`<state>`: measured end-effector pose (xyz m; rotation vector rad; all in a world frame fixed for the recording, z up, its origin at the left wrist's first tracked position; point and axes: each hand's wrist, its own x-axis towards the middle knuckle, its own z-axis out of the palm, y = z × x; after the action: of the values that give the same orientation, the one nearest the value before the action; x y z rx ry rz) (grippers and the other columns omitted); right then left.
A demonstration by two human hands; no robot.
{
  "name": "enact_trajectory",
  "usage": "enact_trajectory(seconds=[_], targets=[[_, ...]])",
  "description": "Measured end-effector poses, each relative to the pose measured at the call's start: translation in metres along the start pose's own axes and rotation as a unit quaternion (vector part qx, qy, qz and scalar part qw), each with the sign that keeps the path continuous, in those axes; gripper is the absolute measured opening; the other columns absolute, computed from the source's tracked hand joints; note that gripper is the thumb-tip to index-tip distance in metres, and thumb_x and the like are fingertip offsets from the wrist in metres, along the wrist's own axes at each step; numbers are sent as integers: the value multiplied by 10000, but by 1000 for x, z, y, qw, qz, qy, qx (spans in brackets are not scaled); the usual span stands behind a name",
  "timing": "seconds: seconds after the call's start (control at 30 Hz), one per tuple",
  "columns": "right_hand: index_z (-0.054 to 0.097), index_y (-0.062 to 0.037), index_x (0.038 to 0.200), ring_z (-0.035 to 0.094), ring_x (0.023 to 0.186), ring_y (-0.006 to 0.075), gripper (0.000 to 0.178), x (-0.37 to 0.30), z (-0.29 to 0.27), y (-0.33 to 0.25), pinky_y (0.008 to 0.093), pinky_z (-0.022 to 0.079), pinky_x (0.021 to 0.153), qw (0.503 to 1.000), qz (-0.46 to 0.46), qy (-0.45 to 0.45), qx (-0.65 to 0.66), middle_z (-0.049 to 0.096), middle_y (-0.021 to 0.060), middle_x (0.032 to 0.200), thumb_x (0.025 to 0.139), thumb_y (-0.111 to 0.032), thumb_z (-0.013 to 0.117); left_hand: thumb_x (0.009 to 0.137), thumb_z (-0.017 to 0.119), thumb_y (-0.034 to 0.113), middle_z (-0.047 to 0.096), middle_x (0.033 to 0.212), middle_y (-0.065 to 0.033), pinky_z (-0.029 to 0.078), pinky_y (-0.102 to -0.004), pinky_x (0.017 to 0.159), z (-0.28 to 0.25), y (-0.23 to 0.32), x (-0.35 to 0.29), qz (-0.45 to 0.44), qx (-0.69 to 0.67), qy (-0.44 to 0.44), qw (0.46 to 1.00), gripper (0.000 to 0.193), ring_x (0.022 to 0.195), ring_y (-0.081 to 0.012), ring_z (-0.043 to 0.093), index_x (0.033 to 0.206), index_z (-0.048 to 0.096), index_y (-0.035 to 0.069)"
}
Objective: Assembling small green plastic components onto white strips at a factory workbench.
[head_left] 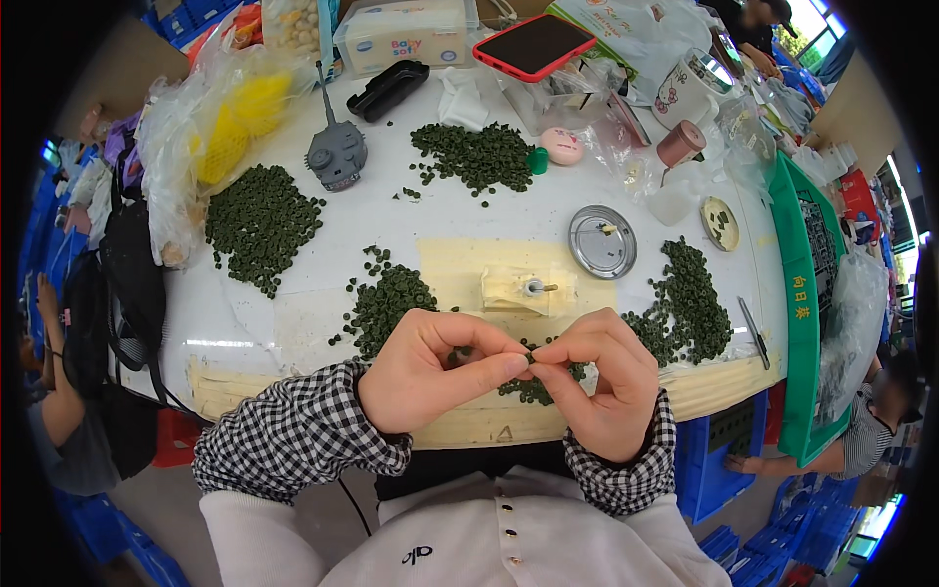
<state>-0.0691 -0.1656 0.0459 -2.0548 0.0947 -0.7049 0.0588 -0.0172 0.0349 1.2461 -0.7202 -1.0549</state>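
Observation:
Over the near edge of the table, my left hand (pixel 425 367) and my right hand (pixel 611 377) meet fingertip to fingertip. Both pinch a tiny dark green piece (pixel 530 357), mostly covered by the fingers. Similar small green pieces lie in a heap (pixel 528 391) beneath the hands. Beside my left hand is another heap (pixel 391 305), and a larger heap (pixel 690 303) spreads to the right of my right hand. Just beyond the fingers stands a cream-coloured block (pixel 504 292) with a metal pin sticking out of it.
More green heaps lie at left (pixel 262 227) and back (pixel 479 157). A grey toy tank turret (pixel 337 157), a round metal dish (pixel 602 259), a red-cased phone (pixel 533 47) and a mug (pixel 685 90) stand farther off. A green crate (pixel 800 362) borders the right; tweezers-like tool (pixel 753 333) nearby.

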Motion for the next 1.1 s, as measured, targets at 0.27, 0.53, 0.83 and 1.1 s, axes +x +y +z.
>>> enact_trajectory(seconds=[0.27, 0.53, 0.83, 1.1], targets=[[653, -22, 810, 559, 653, 170, 182, 1, 1, 0, 263, 430, 553, 1000, -14, 8, -27, 582, 63, 756, 659, 42, 732, 877, 607, 87, 676, 842, -44, 442, -173, 628, 2, 4, -2, -10, 1, 4, 1000, 138, 727, -29, 560, 950, 661, -17], [659, -33, 818, 560, 681, 182, 204, 0, 3, -1, 277, 439, 565, 999, -10, 10, -41, 589, 53, 762, 643, 17, 750, 881, 606, 102, 675, 824, -35, 429, -169, 619, 0, -1, 0, -11, 3, 2, 1000, 142, 695, -15, 539, 938, 660, -16], [662, -27, 838, 578, 698, 181, 221, 1, 4, -1, 275, 461, 576, 998, -45, 4, -44, 602, 51, 756, 642, 20, 750, 880, 601, 95, 677, 825, -47, 444, -175, 634, 2, 2, -1, -16, -5, 1, 1000, 137, 721, -30, 568, 931, 656, -20], [654, -17, 849, 599, 713, 187, 187, 1, 4, 0, 271, 475, 600, 999, -31, -4, -13, 627, 68, 776, 687, 64, 703, 882, 598, 96, 678, 836, -59, 453, -176, 638, 1, -1, -1, -17, 1, 10, 1000, 143, 745, -44, 589, 945, 650, -21]])
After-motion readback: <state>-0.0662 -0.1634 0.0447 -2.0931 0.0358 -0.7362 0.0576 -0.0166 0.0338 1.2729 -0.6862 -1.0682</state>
